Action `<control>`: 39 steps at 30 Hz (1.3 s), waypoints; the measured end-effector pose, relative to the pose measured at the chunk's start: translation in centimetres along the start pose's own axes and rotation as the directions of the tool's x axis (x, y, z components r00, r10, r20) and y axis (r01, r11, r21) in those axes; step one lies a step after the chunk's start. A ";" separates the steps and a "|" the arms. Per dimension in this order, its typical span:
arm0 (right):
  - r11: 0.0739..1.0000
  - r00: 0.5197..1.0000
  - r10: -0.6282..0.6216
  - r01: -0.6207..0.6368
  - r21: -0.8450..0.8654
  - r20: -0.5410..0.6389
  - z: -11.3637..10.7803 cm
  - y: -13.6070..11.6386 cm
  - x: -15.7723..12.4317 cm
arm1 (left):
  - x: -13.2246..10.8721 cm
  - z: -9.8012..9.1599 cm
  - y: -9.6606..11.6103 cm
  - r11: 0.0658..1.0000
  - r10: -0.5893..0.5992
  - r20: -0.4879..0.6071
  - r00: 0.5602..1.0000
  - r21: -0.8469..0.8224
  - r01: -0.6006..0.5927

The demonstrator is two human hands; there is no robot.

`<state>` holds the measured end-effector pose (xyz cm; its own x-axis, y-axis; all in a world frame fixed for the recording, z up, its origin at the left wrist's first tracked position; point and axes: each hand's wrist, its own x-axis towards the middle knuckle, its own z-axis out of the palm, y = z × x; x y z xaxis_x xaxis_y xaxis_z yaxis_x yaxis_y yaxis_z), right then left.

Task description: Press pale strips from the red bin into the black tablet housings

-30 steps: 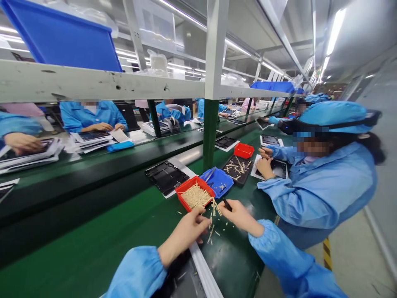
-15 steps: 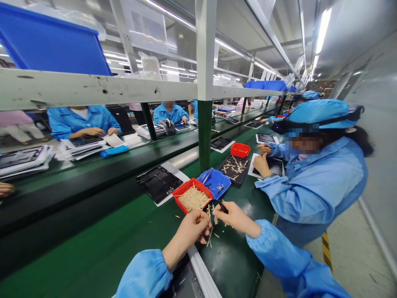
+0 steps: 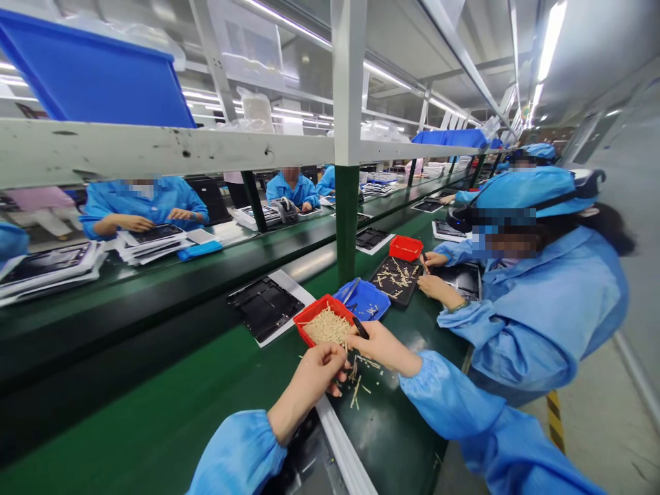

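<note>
My left hand point(image 3: 315, 377) is closed in a pinch just in front of the red tray point(image 3: 300, 320); whatever lies between its fingertips is too small to make out. Close beside it, at the tray's near right corner, my right hand point(image 3: 386, 349) grips a slim black tool point(image 3: 360, 328), whose lower end is hidden by the fingers. Small cream-coloured strips point(image 3: 328, 326) fill the tray. More loose strips point(image 3: 357, 393) lie scattered on the green bench below both hands. Under my left forearm is a dark panel point(image 3: 309, 460) beside a white edge.
Behind the red tray stand a blue tray point(image 3: 379, 300) with small pieces and a black tray point(image 3: 411, 289) of strips. A black panel on white sheet point(image 3: 265, 308) lies left. A green post point(image 3: 347, 227) rises ahead. A co-worker point(image 3: 536, 295) sits close on the right.
My right hand has moved left and slightly up, closer to my left hand and the red tray. My left hand has shifted slightly. The co-worker's hands on the right have moved toward the black tray.
</note>
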<state>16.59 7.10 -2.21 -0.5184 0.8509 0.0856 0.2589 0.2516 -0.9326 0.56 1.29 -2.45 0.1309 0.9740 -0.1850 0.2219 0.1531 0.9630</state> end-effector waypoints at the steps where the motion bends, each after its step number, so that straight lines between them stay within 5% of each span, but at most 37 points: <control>1: 1.000 1.000 -0.011 0.011 0.001 -0.006 0.2 -0.2 0.2 | -0.1 -0.2 0.1 0.999 0.026 -0.033 0.999 0.042 -0.025; 6: 0.987 0.988 -0.148 0.144 -0.064 -0.054 1.0 -0.6 1.0 | -1.0 -2.0 1.1 0.921 0.287 -0.203 0.936 0.327 -0.211; 11: 0.942 0.962 -0.253 0.220 -0.253 -0.104 1.9 -0.9 0.8 | -1.2 -3.1 2.0 0.790 0.424 -0.096 0.900 0.524 -0.317; 16: 0.893 0.928 -0.368 0.334 -0.303 -0.062 2.2 -1.1 0.4 | -0.6 -3.2 2.4 0.744 0.445 -0.050 0.894 0.577 -0.338; 22: 0.982 0.972 -0.165 0.146 -0.117 -0.167 1.9 0.0 1.1 | 0.5 -3.5 1.3 0.837 0.378 -0.163 0.911 0.481 -0.261; 29: 0.995 0.987 -0.097 0.097 -0.008 -0.127 2.0 0.1 1.1 | 0.8 -2.3 0.1 0.919 0.316 -0.118 0.942 0.283 -0.273; 39: 0.957 0.954 -0.257 0.230 -0.179 -0.151 2.6 0.0 0.7 | -0.7 -2.7 1.2 0.737 0.462 -0.081 0.883 0.589 -0.331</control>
<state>14.13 6.56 -3.07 -0.4385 0.8169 0.3747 0.2745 0.5187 -0.8097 -1.93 1.29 -0.66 0.1397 0.9445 0.2972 0.6889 -0.3083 0.6560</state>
